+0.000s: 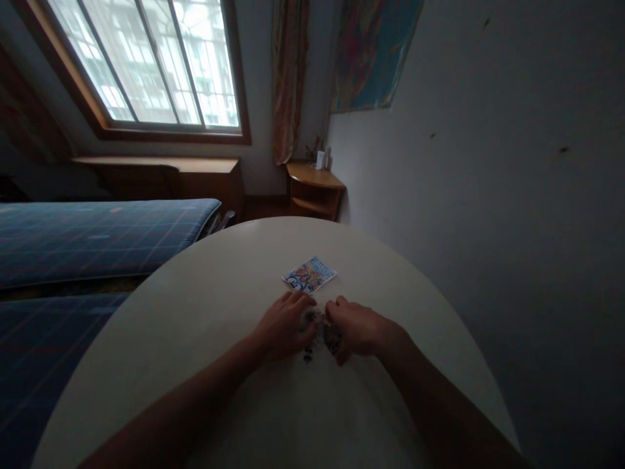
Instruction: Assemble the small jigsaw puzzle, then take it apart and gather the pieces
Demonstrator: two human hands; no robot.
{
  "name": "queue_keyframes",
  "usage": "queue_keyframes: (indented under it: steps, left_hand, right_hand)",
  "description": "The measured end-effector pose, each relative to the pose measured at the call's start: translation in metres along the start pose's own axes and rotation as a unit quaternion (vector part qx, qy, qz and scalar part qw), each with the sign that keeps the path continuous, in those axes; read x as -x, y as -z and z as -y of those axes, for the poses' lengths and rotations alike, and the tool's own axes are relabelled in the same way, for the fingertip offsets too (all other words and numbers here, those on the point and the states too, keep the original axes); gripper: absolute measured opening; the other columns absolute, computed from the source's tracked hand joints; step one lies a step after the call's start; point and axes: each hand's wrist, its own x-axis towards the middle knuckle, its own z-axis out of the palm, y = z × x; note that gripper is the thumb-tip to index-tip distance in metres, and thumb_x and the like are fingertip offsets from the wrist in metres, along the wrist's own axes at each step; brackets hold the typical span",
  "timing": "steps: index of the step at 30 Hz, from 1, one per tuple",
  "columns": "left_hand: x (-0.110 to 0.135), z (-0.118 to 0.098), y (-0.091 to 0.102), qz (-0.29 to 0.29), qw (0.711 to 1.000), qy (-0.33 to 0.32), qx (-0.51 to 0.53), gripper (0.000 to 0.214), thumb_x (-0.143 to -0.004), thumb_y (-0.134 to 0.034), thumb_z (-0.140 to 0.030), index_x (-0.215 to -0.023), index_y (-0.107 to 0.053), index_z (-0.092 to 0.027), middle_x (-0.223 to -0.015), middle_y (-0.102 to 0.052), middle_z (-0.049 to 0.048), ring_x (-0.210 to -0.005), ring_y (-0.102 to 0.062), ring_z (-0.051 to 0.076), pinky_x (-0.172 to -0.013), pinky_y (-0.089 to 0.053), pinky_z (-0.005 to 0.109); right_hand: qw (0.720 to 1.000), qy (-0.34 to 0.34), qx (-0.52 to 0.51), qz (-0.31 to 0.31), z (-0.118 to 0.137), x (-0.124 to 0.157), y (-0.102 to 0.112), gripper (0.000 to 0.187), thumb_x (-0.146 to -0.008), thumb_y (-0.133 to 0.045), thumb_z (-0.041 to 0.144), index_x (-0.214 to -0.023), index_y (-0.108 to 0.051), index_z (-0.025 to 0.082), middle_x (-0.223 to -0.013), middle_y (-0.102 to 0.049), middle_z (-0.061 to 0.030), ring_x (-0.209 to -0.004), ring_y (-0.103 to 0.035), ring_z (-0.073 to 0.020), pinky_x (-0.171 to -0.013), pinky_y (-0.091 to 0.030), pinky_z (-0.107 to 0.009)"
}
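My left hand (289,326) rests on the round white table with its fingers curled around the left side of a small pile of grey-and-white pieces (318,320). They look like loose jigsaw pieces, but are too small and dim to be sure. From the right, my right hand (355,326) curves its fingers and thumb around more of them, darker and patterned. A few dark pieces (307,355) lie just below my left thumb. Beyond my hands, a colourful printed card (310,275) lies flat, close to the left fingertips. Both palms are hidden.
The round white table (205,286) spans the foreground. A bed with a blue plaid mattress (107,238) stands to the left, and a wall (488,215) runs along the right. Behind are a wooden corner shelf (312,177) and a long wooden desk (205,164) under the window.
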Motion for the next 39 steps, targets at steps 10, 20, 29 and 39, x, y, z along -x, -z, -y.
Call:
queue_keyframes:
  steps: [10, 20, 29, 39]
  left_hand:
    - [0.01, -0.019, 0.03, 0.199, 0.976, 0.04, -0.073, 0.035, -0.074, -0.073, -0.032, -0.102, -0.058, -0.017, -0.105, -0.063, 0.009, -0.1, -0.059, 0.025, -0.086, -0.046, 0.031]
    - [0.007, -0.013, 0.032, 0.18, 0.982, 0.052, -0.01, 0.029, -0.075, -0.052, -0.005, -0.101, -0.06, -0.017, -0.103, -0.064, 0.0076, -0.096, -0.062, 0.02, -0.085, -0.046, 0.027]
    - [0.012, -0.017, 0.046, 0.229, 0.966, 0.079, -0.095, 0.038, -0.071, -0.075, -0.03, -0.102, -0.06, -0.014, -0.104, -0.064, 0.0115, -0.096, -0.061, 0.026, -0.084, -0.047, 0.033]
    - [0.01, -0.013, 0.043, 0.242, 0.963, 0.068, -0.096, 0.035, -0.071, -0.071, -0.026, -0.102, -0.058, -0.015, -0.097, -0.066, 0.0098, -0.088, -0.062, 0.025, -0.074, -0.047, 0.031]
  right_hand:
    - [0.996, 0.08, -0.02, 0.018, -0.008, -0.008, -0.001, 0.043, -0.061, -0.081, 0.024, -0.1, -0.065, 0.016, -0.111, -0.06, -0.0097, -0.091, -0.062, -0.0231, -0.069, -0.042, -0.026]
    - [0.991, 0.124, -0.058, 0.009, -0.009, -0.014, -0.003, 0.027, -0.059, -0.076, 0.023, -0.083, -0.066, 0.016, -0.078, -0.064, -0.0027, -0.068, -0.057, -0.017, -0.054, -0.035, -0.024]
    - [0.988, 0.142, -0.061, -0.006, -0.007, -0.019, -0.005, 0.013, -0.066, -0.062, 0.012, -0.077, -0.065, 0.017, -0.076, -0.065, -0.0029, -0.067, -0.057, -0.0154, -0.055, -0.035, -0.023]
    - [0.98, 0.168, -0.104, -0.013, -0.002, -0.008, 0.004, 0.025, -0.081, -0.06, 0.023, -0.105, -0.066, 0.015, -0.099, -0.07, -0.0103, -0.085, -0.063, -0.0204, -0.07, -0.044, -0.027]
